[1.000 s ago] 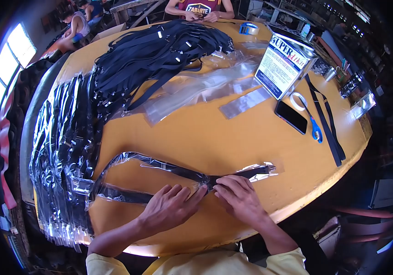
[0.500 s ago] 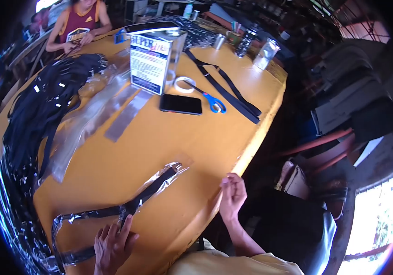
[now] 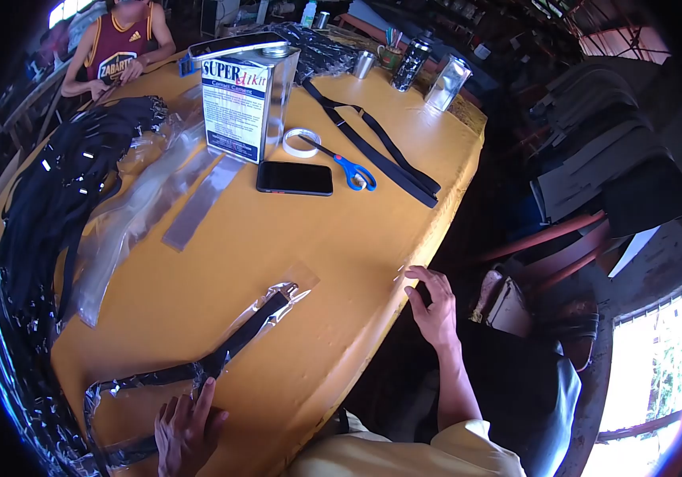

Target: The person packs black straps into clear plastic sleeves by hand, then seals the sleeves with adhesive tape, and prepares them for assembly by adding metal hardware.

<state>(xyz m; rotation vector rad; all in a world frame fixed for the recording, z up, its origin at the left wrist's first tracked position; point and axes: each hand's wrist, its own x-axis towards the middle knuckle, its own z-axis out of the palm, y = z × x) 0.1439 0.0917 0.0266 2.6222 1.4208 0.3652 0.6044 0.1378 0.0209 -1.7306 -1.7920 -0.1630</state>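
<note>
A pair of black suspenders (image 3: 233, 340) in clear plastic lies on the near part of the table, one end pointing away from me and its loop at the lower left. My left hand (image 3: 186, 429) rests by the fork of the straps, index finger stretched out and the other fingers apart, seemingly touching the strap. At the table's right edge is my right hand (image 3: 438, 312), thumb and fingers apart, with nothing visible in it. Small white bits (image 3: 400, 273) show on the edge close to its fingertips.
On the yellow table (image 3: 341, 262) are a contact cement can (image 3: 233, 111), a phone (image 3: 295, 179), a tape roll (image 3: 300, 143), blue-handled scissors (image 3: 354, 172) and more black straps (image 3: 376, 151). Bundled straps (image 3: 62, 175) and plastic sleeves (image 3: 138, 215) lie left. A person (image 3: 122, 52) sits across.
My right hand has moved up and right along the edge, its fingers now spread from a pinch. The left hand stays by the strap fork. The whole view has shifted slightly.
</note>
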